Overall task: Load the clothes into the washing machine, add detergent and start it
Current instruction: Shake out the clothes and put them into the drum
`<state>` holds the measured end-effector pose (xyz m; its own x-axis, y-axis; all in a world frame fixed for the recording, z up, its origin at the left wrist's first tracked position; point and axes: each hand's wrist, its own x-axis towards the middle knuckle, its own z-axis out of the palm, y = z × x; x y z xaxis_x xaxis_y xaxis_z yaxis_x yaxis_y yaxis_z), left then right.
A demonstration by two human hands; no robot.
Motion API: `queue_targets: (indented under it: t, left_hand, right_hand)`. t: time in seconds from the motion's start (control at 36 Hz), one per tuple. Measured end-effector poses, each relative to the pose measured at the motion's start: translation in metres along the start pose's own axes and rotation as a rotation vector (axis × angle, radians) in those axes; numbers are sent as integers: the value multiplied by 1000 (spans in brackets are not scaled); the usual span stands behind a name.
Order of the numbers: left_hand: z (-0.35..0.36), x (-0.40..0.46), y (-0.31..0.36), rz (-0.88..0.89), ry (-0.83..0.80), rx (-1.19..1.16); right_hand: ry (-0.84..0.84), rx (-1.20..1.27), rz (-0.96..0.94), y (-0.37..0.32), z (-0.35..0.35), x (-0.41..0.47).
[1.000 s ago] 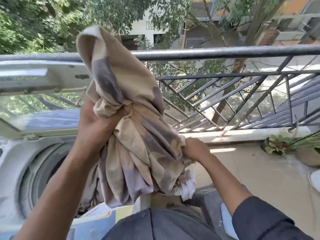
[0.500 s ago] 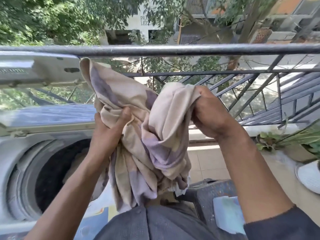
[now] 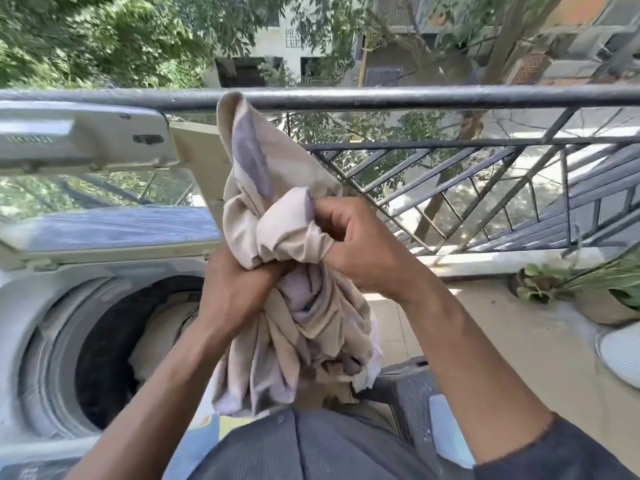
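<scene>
A beige cloth with purple-grey patches [image 3: 277,209] is bunched up in front of my chest, just right of the washing machine [image 3: 20,323]. My left hand [image 3: 235,289] grips it low in the bundle. My right hand [image 3: 356,244] clutches a fold at the upper right, close against the left hand. The cloth's lower end hangs down to my waist. The machine's lid [image 3: 86,140] stands raised, and the dark drum opening [image 3: 104,358] holds some pale fabric [image 3: 162,330].
A grey metal balcony railing [image 3: 415,97] runs across behind the cloth. A potted plant [image 3: 595,296] and a white round object [image 3: 620,355] sit on the tiled floor at the right. A dark stool or crate [image 3: 408,389] stands below my right forearm.
My right hand has come down and inward with its fold, now pressed next to the left hand. The bundle has shifted right, away from over the drum.
</scene>
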<state>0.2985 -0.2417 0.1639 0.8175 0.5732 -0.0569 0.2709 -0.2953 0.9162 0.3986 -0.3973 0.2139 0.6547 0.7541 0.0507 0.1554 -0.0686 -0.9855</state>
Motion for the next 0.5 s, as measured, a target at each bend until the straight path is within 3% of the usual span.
queue_targets:
  t: [0.17,0.28,0.44,0.5]
  left_hand:
    - [0,-1,5,87,40,71]
    - [-4,3,5,108,57,72]
    - [-16,12,18,155,147,-75]
    - [-19,13,27,176,185,-101]
  right_hand:
    - [113,75,-42,33,-7,-16]
    - [177,-143,71,74,-13,-23]
    - [-129,-620,456,150,-12,-42]
    - [-174,-669,564,185,-7,-46]
